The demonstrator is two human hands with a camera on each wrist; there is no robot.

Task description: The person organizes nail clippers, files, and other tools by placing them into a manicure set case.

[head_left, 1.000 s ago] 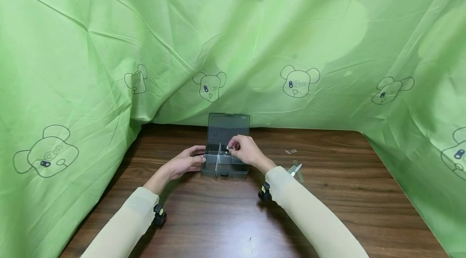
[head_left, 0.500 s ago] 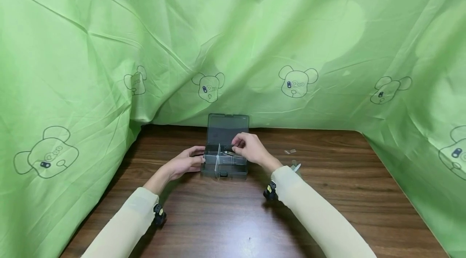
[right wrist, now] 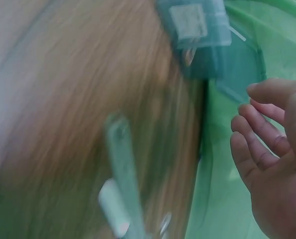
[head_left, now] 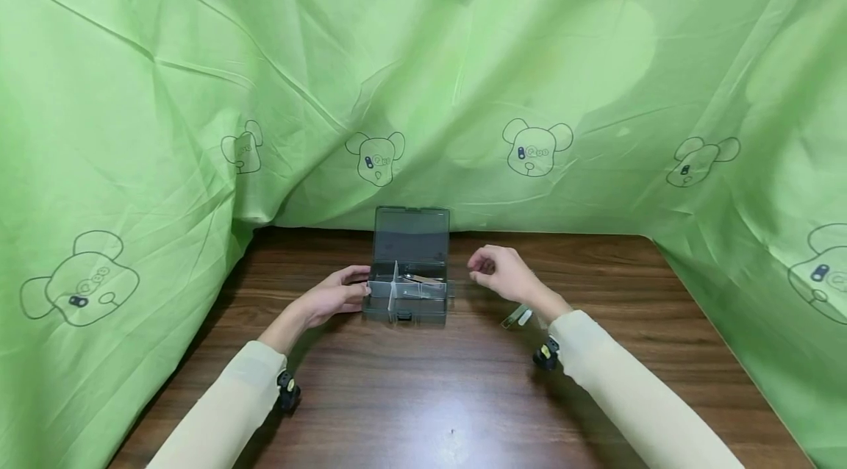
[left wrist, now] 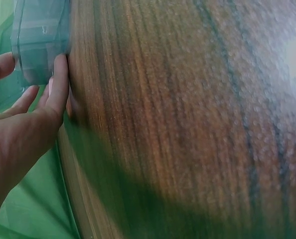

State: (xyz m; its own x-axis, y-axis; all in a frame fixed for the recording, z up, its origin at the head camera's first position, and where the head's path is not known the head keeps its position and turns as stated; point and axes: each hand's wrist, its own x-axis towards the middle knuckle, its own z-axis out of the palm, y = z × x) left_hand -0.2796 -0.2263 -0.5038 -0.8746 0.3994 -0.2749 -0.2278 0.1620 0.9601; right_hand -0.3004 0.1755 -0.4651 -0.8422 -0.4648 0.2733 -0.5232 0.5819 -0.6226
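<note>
A translucent grey compartment box stands on the table with its lid raised. White dividers split it, and a slim shiny metal item lies in the back right compartment. My left hand holds the box's left end, thumb at the front corner and fingers along the side; the left wrist view shows its fingers around that end. To the right of the box hovers my right hand, fingers loosely curled. The right wrist view shows nothing between them.
Below the right wrist lie a clear flat strip and a small white piece; a small looped item shows beside them in the right wrist view. A green curtain hangs behind the wooden table.
My right hand has come out of the back right compartment and moved right, past the box, leaving the metal item inside. The left hand has stayed at the box.
</note>
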